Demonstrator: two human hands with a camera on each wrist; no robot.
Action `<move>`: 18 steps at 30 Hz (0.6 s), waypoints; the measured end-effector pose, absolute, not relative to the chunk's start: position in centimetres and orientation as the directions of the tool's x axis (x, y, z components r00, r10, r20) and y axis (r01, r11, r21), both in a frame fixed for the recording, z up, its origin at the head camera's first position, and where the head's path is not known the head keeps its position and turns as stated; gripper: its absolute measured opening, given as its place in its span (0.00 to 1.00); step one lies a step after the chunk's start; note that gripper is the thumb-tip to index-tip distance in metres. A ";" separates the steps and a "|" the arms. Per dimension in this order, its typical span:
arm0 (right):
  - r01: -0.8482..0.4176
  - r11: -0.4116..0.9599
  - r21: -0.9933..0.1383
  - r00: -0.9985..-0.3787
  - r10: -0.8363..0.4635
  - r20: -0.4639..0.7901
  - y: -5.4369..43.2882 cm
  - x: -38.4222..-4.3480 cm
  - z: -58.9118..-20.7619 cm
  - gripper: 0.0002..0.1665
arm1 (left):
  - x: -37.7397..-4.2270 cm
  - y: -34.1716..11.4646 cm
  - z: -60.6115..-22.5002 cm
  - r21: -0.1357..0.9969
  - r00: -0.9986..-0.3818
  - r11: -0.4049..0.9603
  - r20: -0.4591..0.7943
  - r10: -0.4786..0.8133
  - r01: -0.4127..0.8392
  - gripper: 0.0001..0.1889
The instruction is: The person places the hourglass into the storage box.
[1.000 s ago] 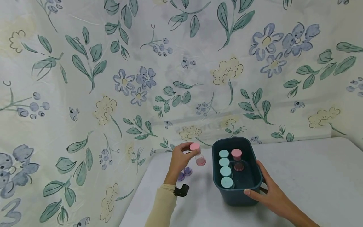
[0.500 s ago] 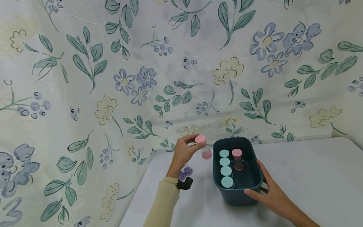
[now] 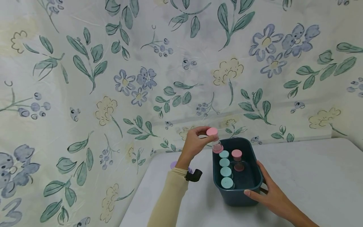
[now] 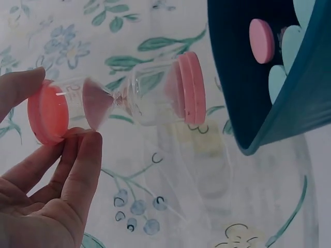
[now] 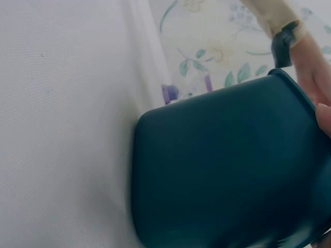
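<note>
My left hand pinches a small sand timer with pink caps and pink sand by one end cap. In the head view the timer is at the back left rim of a dark teal bin, overlapping it. My right hand grips the bin's right side, thumb at the front corner and fingers along the rim. Inside the bin, several timers with mint caps stand in a row along the left wall. Another pink-capped timer stands to their right, near the back.
Purple-capped timers are on the white table left of the bin, partly hidden behind my left wrist. A floral sheet hangs behind the table. A black wrist camera is strapped to my left wrist.
My left hand has carried the pink sand timer to the right and upward, from over the table to the bin's rim. The right hand and the bin have stayed in place.
</note>
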State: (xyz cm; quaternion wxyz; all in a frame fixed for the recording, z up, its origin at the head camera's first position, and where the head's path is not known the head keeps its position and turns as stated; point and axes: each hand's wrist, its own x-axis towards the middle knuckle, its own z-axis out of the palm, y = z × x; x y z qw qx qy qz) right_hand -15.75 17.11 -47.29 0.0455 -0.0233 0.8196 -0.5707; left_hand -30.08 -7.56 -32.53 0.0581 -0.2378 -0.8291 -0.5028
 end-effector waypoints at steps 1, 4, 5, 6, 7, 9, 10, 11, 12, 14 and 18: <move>0.014 0.344 -0.939 -0.995 -0.091 -0.048 17.1 -15.7 -47.3 0.71 | -30.1 -7.3 -32.5 0.806 -0.880 0.382 0.331 0.342 0.452 0.22; 0.010 0.348 -0.938 -0.995 -0.091 -0.045 17.2 -15.7 -47.3 0.71 | -30.3 -6.4 -32.6 0.802 -0.873 0.383 0.323 0.364 0.457 0.21; 0.006 0.351 -0.937 -0.995 -0.093 -0.042 17.2 -15.7 -47.3 0.71 | -30.3 -6.2 -32.6 0.802 -0.871 0.382 0.322 0.372 0.459 0.21; 0.006 0.352 -0.936 -0.995 -0.092 -0.041 17.2 -15.8 -47.3 0.71 | -30.3 -6.0 -32.7 0.802 -0.868 0.381 0.318 0.380 0.461 0.21; 0.007 0.349 -0.937 -0.995 -0.092 -0.042 17.2 -15.8 -47.3 0.71 | -30.4 -5.7 -32.8 0.800 -0.865 0.380 0.318 0.389 0.465 0.20; 0.007 0.350 -0.937 -0.995 -0.091 -0.042 17.2 -15.8 -47.3 0.71 | -30.4 -5.3 -33.1 0.797 -0.862 0.384 0.311 0.401 0.466 0.20; 0.009 0.350 -0.937 -0.995 -0.091 -0.044 17.2 -15.8 -47.3 0.71 | -30.4 -5.0 -33.2 0.796 -0.861 0.389 0.304 0.407 0.465 0.20; 0.009 0.352 -0.936 -0.995 -0.094 -0.045 17.2 -15.9 -47.3 0.71 | -30.4 -4.8 -33.4 0.795 -0.861 0.392 0.299 0.411 0.463 0.20; 0.013 0.352 -0.936 -0.995 -0.091 -0.049 17.2 -15.9 -47.3 0.71 | -30.3 -4.6 -33.5 0.794 -0.861 0.396 0.293 0.415 0.461 0.20; 0.016 0.354 -0.935 -0.994 -0.092 -0.052 17.2 -15.9 -47.3 0.71 | -30.2 -4.2 -33.8 0.791 -0.862 0.407 0.281 0.422 0.457 0.20; 0.015 0.352 -0.936 -0.994 -0.094 -0.051 17.1 -15.8 -47.3 0.71 | -30.1 -3.3 -34.3 0.784 -0.860 0.425 0.257 0.441 0.452 0.21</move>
